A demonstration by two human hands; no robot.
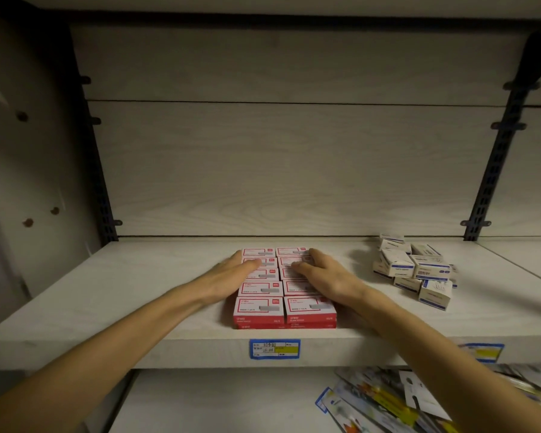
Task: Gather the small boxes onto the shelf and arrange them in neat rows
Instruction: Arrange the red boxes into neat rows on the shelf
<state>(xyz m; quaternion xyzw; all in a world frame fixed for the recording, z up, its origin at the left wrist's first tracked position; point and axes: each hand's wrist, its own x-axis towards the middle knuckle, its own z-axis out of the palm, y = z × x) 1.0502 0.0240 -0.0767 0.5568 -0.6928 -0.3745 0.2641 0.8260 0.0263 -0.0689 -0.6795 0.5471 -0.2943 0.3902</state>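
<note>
Both hands lie flat on a block of small red boxes (pixel 281 285), gripping nothing. The left hand (pixel 231 276) rests along the block's left column, fingers straight and pointing toward the back panel, fingertips on the second box from the rear. The right hand (pixel 322 276) lies over the right column, fingers extended and slightly spread, its thumb at the rear right corner of the block. The red boxes sit in two columns side by side, touching one another, five deep as far as the hands let one see, with a second layer showing under the front pair. The block stands at the middle of the pale wood-grain shelf (pixel 138 307), its front flush near the shelf edge, above a blue-bordered price label (pixel 274 349). Well to the right, a loose heap of small white-and-blue boxes (pixel 416 270) lies tumbled at mixed angles. On the shelf below, flat carded packets (pixel 388 401) lie scattered.
</note>
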